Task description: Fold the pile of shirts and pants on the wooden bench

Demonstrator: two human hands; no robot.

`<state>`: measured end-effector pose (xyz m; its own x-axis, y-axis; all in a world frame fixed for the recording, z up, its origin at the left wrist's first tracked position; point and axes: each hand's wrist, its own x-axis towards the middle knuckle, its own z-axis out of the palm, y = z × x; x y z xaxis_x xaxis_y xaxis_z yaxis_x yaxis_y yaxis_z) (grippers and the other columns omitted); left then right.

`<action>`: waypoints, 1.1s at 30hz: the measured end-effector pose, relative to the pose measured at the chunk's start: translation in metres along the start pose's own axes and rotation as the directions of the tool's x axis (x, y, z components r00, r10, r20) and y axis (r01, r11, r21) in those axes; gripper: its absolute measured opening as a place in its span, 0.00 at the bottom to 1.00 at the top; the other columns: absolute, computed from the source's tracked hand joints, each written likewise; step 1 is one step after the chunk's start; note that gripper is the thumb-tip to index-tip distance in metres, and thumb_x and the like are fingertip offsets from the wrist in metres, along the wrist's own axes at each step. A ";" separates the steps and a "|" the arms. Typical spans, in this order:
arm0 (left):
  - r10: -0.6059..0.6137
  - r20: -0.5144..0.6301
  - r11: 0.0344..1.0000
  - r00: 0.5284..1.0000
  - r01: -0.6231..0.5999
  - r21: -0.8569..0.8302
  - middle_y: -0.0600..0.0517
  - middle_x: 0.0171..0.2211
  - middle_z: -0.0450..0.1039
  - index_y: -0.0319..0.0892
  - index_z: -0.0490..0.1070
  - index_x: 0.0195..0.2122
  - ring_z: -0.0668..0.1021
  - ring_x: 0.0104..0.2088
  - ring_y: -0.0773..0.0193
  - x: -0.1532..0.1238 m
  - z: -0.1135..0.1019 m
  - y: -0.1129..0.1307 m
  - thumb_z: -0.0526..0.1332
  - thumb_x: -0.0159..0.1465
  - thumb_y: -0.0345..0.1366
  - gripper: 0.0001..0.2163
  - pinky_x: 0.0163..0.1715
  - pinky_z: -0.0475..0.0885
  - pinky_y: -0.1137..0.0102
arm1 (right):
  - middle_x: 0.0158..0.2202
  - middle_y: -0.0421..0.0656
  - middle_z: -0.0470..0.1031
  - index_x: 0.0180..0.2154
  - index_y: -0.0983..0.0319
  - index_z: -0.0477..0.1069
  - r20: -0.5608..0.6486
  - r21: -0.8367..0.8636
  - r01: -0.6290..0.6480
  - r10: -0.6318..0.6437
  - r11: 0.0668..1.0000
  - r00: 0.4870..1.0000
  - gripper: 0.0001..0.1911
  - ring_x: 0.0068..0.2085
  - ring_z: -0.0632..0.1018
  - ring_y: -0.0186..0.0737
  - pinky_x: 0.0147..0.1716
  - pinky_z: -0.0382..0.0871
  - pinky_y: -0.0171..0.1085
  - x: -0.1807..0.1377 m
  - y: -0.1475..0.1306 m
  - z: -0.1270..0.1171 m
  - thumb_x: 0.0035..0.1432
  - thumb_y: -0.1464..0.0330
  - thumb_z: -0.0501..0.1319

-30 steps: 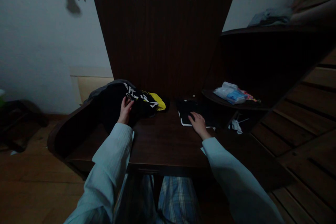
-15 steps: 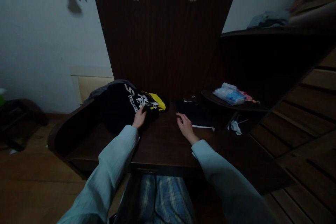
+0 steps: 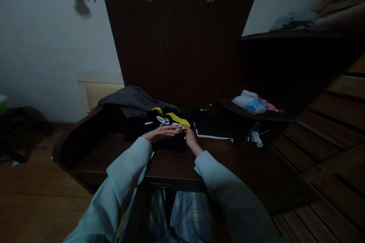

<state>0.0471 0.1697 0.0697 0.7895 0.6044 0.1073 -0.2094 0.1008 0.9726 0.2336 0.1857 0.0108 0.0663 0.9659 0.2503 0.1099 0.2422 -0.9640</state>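
A black garment (image 3: 148, 126) with white lettering and yellow patches, which looks like a shirt, lies bunched on the dark wooden desk (image 3: 173, 165). My left hand (image 3: 162, 133) reaches across its front, fingers stretched out to the right, nearly meeting my other hand. At the garment's right end, my right hand (image 3: 191, 139) has its fingers bent around the edge, closed on the cloth; the thumb is hard to make out. Just right of it rests a folded black cloth (image 3: 213, 125) with a white edge. Behind the shirt a grey cloth (image 3: 129, 98) drapes over the desk's left side.
To the right, a small shelf (image 3: 258, 117) carries a clear and blue plastic packet (image 3: 249, 103). Crumpled white paper or plastic (image 3: 256, 138) hangs below it. A tall dark panel (image 3: 179, 45) rises behind the desk, and a curved side rail (image 3: 64, 150) bounds its left end.
The printed black shirt has moved right and flattened, uncovering more grey cloth. My left hand has shifted right and stretched its fingers; my right hand has moved left and down onto the shirt's edge.
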 end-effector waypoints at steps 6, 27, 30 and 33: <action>0.374 -0.566 0.894 0.735 -0.124 0.430 0.43 0.57 0.58 0.42 0.56 0.56 0.59 0.58 0.51 0.000 -0.038 0.000 0.58 0.53 0.44 0.30 0.55 0.53 0.57 | 0.22 0.37 0.71 0.22 0.61 0.69 0.177 -0.034 -0.009 0.015 0.999 0.984 0.06 0.28 0.72 0.35 0.30 0.64 0.33 -0.002 -0.010 -0.001 0.38 0.74 0.55; 0.266 -0.468 0.500 0.843 0.294 0.815 0.52 0.26 0.72 0.40 0.70 0.27 0.74 0.32 0.60 0.000 -0.020 -0.015 0.55 0.49 0.32 0.07 0.36 0.67 0.68 | 0.25 0.40 0.67 0.21 0.58 0.60 -0.038 -0.269 0.047 -0.059 0.962 0.998 0.07 0.35 0.68 0.39 0.40 0.59 0.37 -0.008 -0.013 -0.008 0.46 0.73 0.50; 0.238 -0.465 0.619 0.853 0.236 0.749 0.52 0.27 0.73 0.38 0.71 0.29 0.74 0.32 0.61 0.003 -0.014 -0.017 0.52 0.55 0.39 0.12 0.34 0.68 0.70 | 0.28 0.40 0.70 0.23 0.58 0.64 -0.075 -0.228 0.021 -0.039 0.973 0.996 0.07 0.37 0.70 0.40 0.43 0.58 0.38 -0.009 -0.014 -0.007 0.46 0.74 0.51; 0.258 -0.552 0.717 0.793 0.225 0.659 0.48 0.32 0.74 0.36 0.71 0.34 0.74 0.35 0.59 0.006 -0.016 -0.019 0.49 0.58 0.43 0.17 0.38 0.67 0.68 | 0.28 0.40 0.71 0.23 0.58 0.66 -0.074 -0.151 -0.016 0.005 0.988 0.997 0.08 0.36 0.71 0.39 0.42 0.61 0.38 -0.007 -0.013 -0.006 0.47 0.73 0.50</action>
<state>0.0468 0.1838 0.0482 0.2536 0.9414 0.2224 0.4083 -0.3126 0.8576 0.2374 0.1748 0.0219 0.1396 0.9577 0.2518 0.2577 0.2104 -0.9430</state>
